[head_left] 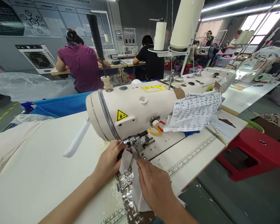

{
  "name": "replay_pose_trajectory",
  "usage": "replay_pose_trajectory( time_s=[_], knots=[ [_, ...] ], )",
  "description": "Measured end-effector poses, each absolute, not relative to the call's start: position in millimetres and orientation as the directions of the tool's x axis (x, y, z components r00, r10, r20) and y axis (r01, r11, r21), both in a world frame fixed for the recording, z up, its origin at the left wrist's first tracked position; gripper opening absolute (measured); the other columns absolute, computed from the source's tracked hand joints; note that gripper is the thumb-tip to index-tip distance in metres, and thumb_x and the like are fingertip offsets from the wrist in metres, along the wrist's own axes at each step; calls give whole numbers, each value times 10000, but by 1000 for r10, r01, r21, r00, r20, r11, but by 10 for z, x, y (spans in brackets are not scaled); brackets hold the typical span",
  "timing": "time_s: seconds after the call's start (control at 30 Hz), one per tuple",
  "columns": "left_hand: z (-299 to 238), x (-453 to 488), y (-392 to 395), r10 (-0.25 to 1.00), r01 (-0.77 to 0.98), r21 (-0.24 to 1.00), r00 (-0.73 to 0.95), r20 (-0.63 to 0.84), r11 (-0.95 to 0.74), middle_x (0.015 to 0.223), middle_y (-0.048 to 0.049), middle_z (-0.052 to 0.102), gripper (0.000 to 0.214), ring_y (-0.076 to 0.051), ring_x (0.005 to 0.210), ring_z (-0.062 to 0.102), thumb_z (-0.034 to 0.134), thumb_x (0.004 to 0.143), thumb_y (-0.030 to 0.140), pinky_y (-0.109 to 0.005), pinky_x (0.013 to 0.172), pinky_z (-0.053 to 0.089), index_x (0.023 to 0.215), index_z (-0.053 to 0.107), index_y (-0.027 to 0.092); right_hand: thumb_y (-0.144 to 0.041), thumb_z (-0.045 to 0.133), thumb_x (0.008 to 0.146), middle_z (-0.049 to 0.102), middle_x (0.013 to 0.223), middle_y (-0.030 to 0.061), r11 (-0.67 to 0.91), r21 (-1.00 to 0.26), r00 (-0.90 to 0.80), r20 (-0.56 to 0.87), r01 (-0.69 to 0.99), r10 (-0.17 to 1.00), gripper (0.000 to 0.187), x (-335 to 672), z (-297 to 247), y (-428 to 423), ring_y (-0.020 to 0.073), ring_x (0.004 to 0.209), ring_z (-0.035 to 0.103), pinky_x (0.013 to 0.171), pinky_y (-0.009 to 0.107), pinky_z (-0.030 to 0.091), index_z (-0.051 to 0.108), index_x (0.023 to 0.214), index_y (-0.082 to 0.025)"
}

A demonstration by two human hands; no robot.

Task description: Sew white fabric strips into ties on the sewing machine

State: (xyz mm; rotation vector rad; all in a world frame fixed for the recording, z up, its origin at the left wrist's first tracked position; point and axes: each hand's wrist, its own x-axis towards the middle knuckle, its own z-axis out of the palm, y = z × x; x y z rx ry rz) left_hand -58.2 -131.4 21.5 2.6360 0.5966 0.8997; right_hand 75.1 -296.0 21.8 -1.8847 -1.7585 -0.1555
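Note:
A white industrial sewing machine (pixel 128 109) stands in front of me, its metal presser foot area (pixel 136 144) low beneath the head. My left hand (pixel 109 158) is to the left of the presser foot, fingers bent and closed on the edge of a white fabric piece (pixel 125 161). My right hand (pixel 154 183) is just in front of the foot, thumb and fingers pinched together at the fabric's right side; the fingertips are partly hidden against the metal parts. The fabric runs down toward me over a shiny silver strip (pixel 127 186) on the machine bed.
Yellow-handled scissors (pixel 155 130) lie behind the needle area. A handwritten paper sheet (pixel 193 112) hangs on the machine. A printed ruler (pixel 193 154) runs along the table. Thread cones (pixel 186 25) stand above. A red stool (pixel 254 152) is at right; co-workers sit beyond.

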Motion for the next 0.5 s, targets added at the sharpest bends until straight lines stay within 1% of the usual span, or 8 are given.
replay_pose_trajectory(
  time_s=[0.1,0.27,0.37,0.5],
  knots=[
    [233,-582,-1300,514,296,459,712,479,-838,896,-63,653,191,-197,811,626,487,956,331,-296,679,518,918,619,199,-61,569,903,722,898,69,0,-294,135,440,956,888,357,751,226,-2961,197,608,659,453,307,395,594,1257,-101],
    [289,-588,-1273,601,328,588,715,358,-740,875,-55,671,270,-198,808,638,500,935,390,-305,696,529,806,647,204,-60,543,914,721,887,56,-6,-281,138,453,960,881,348,735,229,-2982,189,618,663,478,305,399,590,1254,-114],
    [321,-582,-1268,623,321,635,708,332,-703,823,-47,672,314,-201,788,643,526,911,449,-300,689,527,756,651,206,-59,545,897,716,875,49,-9,-284,143,455,959,879,355,732,220,-2982,192,602,653,479,315,400,593,1244,-118],
    [348,-580,-1260,642,315,675,702,307,-667,786,-44,673,369,-198,748,643,554,887,524,-293,667,522,735,655,203,-62,559,885,718,866,47,-14,-286,151,464,958,873,350,737,210,-2972,187,591,639,483,310,393,601,1228,-122]
  ],
)
